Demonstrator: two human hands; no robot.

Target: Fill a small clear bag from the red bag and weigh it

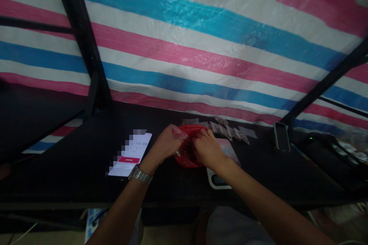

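- Basically, nearest are the forearms, w/ a metal watch on the L wrist; just R of the bag, prob. a scale, partly under the R forearm.
- L hand: fingers pinch thin plastic at the bag's L rim; can't tell if it's red rim or a separate clear pc.
- R hand: fingers curled at the mouth's R side, tips partly hidden; can't tell if they're pressed tog. or what they hold.
- Red bag: on the black table, btwn both hands, mouth open; dark contents, too dim to ID.
- Handling (my guess): v. light, soft, no stiffness, prob. slippery; mouth may flop shut, film may tear if yanked. Best hold = rim, one side per hand, w/ base resting on the table.
- Farther: small clear pkts behind bag + scale, prob. light, crinkly; hold by a top edge.
- Far back: striped sheet.
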